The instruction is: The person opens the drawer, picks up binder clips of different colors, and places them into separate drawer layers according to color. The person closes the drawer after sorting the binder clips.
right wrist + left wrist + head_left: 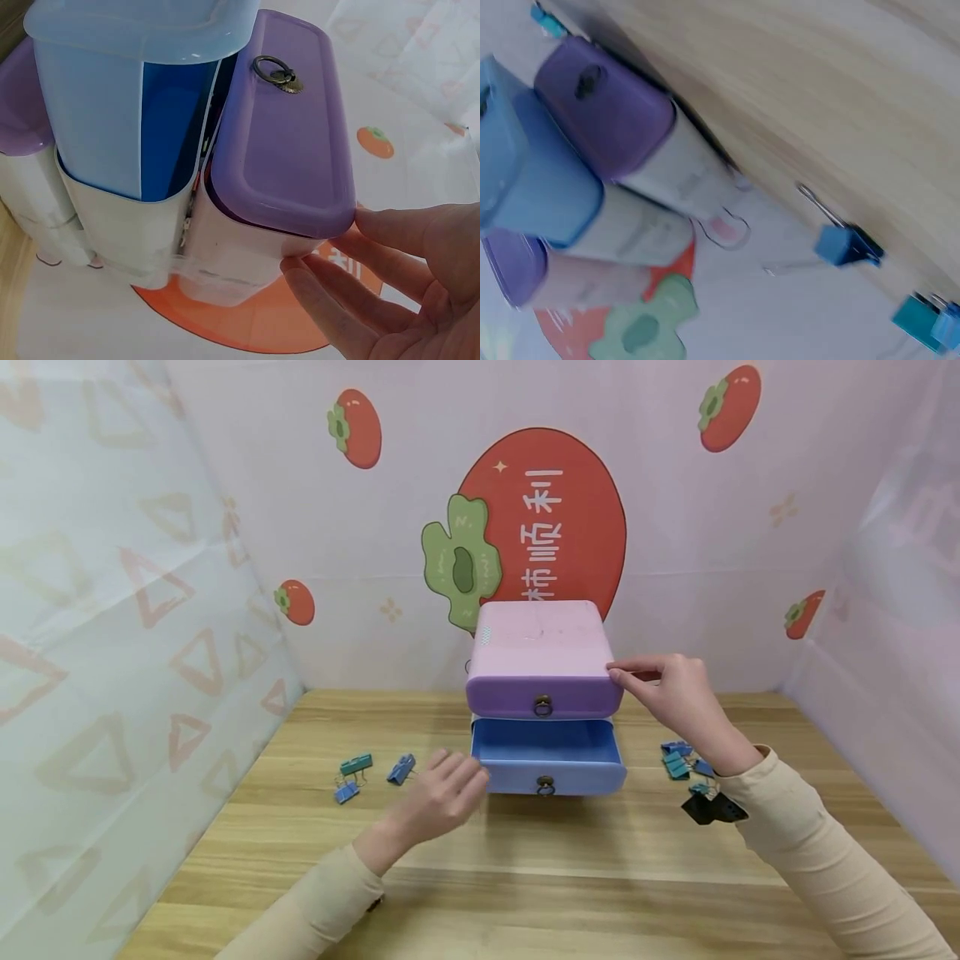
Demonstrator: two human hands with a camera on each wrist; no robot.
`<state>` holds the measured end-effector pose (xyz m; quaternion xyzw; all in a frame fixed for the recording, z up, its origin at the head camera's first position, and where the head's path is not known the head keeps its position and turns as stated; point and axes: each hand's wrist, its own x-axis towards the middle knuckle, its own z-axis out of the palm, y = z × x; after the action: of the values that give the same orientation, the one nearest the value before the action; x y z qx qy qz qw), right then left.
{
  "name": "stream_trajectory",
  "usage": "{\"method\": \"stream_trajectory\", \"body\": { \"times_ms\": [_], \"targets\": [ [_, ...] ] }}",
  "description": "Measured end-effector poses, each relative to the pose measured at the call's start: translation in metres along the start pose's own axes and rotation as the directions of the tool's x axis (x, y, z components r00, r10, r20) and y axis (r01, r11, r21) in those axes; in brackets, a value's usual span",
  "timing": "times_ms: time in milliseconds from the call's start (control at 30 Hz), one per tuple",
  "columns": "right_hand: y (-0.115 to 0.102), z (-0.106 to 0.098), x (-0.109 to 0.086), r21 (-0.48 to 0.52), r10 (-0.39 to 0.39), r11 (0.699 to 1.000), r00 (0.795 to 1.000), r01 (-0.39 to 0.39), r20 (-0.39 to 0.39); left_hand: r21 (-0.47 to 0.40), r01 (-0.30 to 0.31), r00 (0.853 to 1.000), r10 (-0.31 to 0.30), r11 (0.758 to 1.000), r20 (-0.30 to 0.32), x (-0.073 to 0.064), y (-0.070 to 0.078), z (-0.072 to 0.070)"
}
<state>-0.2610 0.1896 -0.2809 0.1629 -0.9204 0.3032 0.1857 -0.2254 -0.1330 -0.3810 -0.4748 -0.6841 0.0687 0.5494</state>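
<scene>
A small drawer cabinet [540, 639] with a pink top stands on the table. Its blue middle drawer [551, 777] is pulled out, and the inside I can see is bare blue. The purple top drawer [289, 142], with a metal ring pull, sits pushed in; below is a purple bottom drawer [604, 105]. My right hand [678, 697] holds the cabinet's upper right front corner between thumb and fingers. Just left of the blue drawer's front hovers my left hand [438, 802], fingers loosely curled, with nothing seen in it; whether it touches the drawer is unclear.
Blue and teal binder clips lie left of the cabinet, among them a blue binder clip [401, 768] and a teal binder clip [356, 764]. Several more binder clips [677, 766] lie to the right, near my right wrist. A printed cloth backdrop [390, 552] rises behind the table [570, 893].
</scene>
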Motion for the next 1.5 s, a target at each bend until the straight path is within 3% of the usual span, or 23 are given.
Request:
{"method": "stream_trajectory", "body": {
  "times_ms": [100, 200, 300, 367, 433, 533, 633, 767, 1067, 1300, 1333, 1400, 1467, 1500],
  "targets": [
    [0.0, 0.0, 0.0, -0.002, 0.003, 1.0, 1.0, -0.003, -0.002, 0.042, 0.083, 0.996, -0.081, 0.996, -0.049, -0.011, -0.015, -0.003],
    [0.001, 0.001, 0.0, -0.002, 0.016, 1.0, 1.0, -0.016, -0.003, 0.083, 0.167, 0.986, -0.164, 0.982, -0.036, -0.023, -0.027, -0.005],
    [0.0, 0.001, 0.0, 0.002, 0.026, 1.0, 1.0, -0.026, -0.007, 0.125, 0.245, 0.966, -0.253, 0.961, 0.051, -0.035, -0.036, -0.006],
    [0.0, 0.002, 0.0, 0.004, 0.029, 1.0, 1.0, -0.029, -0.01, 0.138, 0.293, 0.941, -0.311, 0.946, 0.134, -0.042, -0.039, -0.006],
    [0.0, 0.002, 0.0, 0.005, 0.027, 1.0, 1.0, -0.027, -0.011, 0.149, 0.34, 0.904, -0.366, 0.929, 0.22, -0.049, -0.042, -0.006],
    [-0.001, 0.001, 0.0, 0.003, 0.019, 1.0, 1.0, -0.019, -0.01, 0.152, 0.415, 0.835, -0.442, 0.897, 0.328, -0.057, -0.046, -0.002],
    [-0.001, 0.0, -0.001, -0.003, 0.006, 1.0, 1.0, -0.006, -0.01, 0.178, 0.476, 0.762, -0.505, 0.861, 0.405, -0.062, -0.047, 0.004],
    [-0.002, 0.001, -0.001, -0.008, -0.001, 1.0, 1.0, 0.001, -0.004, 0.234, 0.513, 0.672, -0.556, 0.826, 0.489, -0.067, -0.048, 0.009],
    [0.0, 0.001, 0.0, 0.005, -0.008, 1.0, 1.0, 0.008, -0.018, 0.274, 0.58, 0.483, -0.594, 0.767, 0.643, -0.069, -0.05, 0.022],
    [0.0, 0.0, 0.0, -0.002, 0.005, 1.0, 1.0, -0.005, -0.015, 0.331, 0.575, 0.298, -0.568, 0.748, 0.767, -0.065, -0.052, 0.025],
    [0.0, 0.001, 0.0, 0.0, 0.005, 1.0, 1.0, -0.005, -0.012, 0.334, 0.577, 0.28, -0.565, 0.745, 0.776, -0.065, -0.053, 0.025],
    [0.0, 0.001, 0.0, 0.005, 0.003, 1.0, 1.0, -0.003, -0.01, 0.342, 0.581, 0.26, -0.566, 0.739, 0.783, -0.064, -0.053, 0.025],
    [0.001, 0.002, 0.0, 0.009, 0.001, 1.0, 1.0, -0.001, -0.012, 0.348, 0.582, 0.257, -0.572, 0.735, 0.779, -0.064, -0.052, 0.025],
    [0.001, 0.003, 0.0, 0.009, -0.002, 1.0, 1.0, 0.002, -0.014, 0.349, 0.583, 0.264, -0.577, 0.734, 0.773, -0.064, -0.052, 0.025]
  ]
}}
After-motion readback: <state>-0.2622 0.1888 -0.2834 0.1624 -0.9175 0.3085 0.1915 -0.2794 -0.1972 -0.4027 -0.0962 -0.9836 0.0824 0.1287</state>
